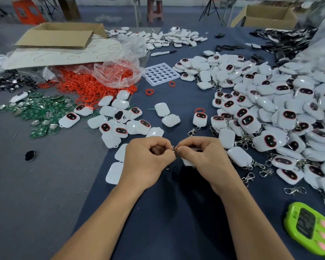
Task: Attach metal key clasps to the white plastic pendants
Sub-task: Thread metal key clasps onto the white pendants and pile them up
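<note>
the dark blue table (176, 212) carries a wide heap of finished pendants (270, 113) on the right, many with clasps trailing. far left lies a pile of red rings (86, 85), with green circuit boards (39, 111) nearer. a smaller group of bare pendants (118, 121) sits just beyond the hands, and a green timer (308, 231) lies near right. low in the middle, the left hand (146, 160) and right hand (201, 156) meet, fingertips touching. the right fingers curl round a white pendant (188, 162), mostly hidden, its long axis not readable. the left fingers pinch a metal clasp (174, 148), which runs from the fingertips down under that hand.
</note>
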A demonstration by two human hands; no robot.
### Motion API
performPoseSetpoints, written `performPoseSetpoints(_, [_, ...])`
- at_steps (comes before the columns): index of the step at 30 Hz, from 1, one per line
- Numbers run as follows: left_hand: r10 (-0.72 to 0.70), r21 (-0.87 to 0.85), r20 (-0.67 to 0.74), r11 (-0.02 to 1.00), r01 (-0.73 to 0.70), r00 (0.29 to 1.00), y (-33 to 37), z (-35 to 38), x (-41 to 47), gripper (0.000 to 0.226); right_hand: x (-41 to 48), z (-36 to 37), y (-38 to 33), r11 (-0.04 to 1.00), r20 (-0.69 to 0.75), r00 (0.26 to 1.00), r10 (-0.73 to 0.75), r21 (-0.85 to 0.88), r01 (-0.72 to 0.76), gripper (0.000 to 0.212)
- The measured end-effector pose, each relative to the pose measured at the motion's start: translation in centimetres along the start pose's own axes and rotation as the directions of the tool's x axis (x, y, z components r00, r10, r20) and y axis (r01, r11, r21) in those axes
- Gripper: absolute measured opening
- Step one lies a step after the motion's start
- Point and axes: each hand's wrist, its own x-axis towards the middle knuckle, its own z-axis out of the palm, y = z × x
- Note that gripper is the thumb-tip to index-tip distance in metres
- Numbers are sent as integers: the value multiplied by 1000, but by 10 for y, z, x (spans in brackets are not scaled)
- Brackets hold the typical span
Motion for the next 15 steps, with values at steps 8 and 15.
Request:
performPoseSetpoints(8, [36, 303, -44, 953, -20, 998, -1, 5, -3, 12, -2, -1, 0, 989, -24, 1000, -6, 148, 10, 45])
performPoseSetpoints(15, [66, 459, 74, 884, -93, 995, -3, 7, -2, 10, 1, -1, 7, 998, -139, 990, -29, -53, 21, 23])
